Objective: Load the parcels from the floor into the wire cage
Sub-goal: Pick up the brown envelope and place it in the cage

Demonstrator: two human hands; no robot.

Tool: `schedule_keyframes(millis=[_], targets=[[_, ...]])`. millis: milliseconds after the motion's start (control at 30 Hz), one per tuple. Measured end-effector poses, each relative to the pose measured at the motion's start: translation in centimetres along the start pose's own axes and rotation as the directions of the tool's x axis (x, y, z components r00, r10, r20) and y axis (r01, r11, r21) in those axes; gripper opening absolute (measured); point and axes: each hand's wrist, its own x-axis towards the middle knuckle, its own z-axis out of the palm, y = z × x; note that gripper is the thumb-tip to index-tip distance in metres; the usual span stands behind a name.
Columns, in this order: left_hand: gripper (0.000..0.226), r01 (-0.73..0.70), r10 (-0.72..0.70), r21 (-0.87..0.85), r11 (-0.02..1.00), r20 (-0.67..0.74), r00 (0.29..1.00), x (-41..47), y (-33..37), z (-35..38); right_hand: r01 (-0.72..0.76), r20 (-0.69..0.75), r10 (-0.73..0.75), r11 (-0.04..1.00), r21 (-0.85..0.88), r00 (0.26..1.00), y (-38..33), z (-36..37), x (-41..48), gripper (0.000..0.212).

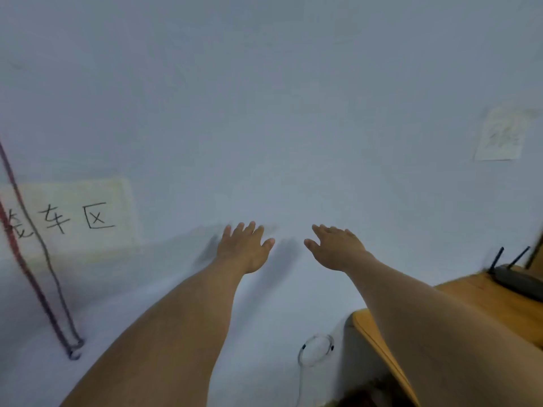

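Forearms are stretching out bare from the wearer. The left hand and right hand are hovering side by side at the white wall, both to the right of the handwritten sign, with fingers spread flat and nothing held. No parcels and no wire cage are showing beside the sign or anywhere else, so weight, stiffness, best hold, long axis and heading cannot be judged.

a plain back-room loading area: handwritten wall sign, wooden desk with a router.
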Motion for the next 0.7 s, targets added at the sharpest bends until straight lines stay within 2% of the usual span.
schedule_keyframes(millis=[200,367,533,700], targets=[[0.065,0.158,-0.153,-0.016,0.987,0.165,0.974,2.8,0.2,17.4,0.100,0.259,-0.112,0.993,0.060,0.959,3.9,17.1,4.6,0.066],[0.064,0.217,-0.172,-0.097,0.971,0.345,0.923,1.8,1.4,33.9,0.009,0.481,-0.090,0.986,0.167,0.872,7.1,33.6,4.3,0.066],[0.059,0.385,-0.246,-0.165,0.908,0.534,0.809,-3.1,0.7,50.6,-0.100,0.680,-0.080,0.970,0.222,0.729,8.0,50.7,-0.2,0.062],[0.061,0.637,-0.355,-0.188,0.748,0.697,0.623,-10.0,-0.2,65.5,-0.385,0.814,0.048,0.896,0.221,0.578,6.9,66.6,-5.9,0.067]])
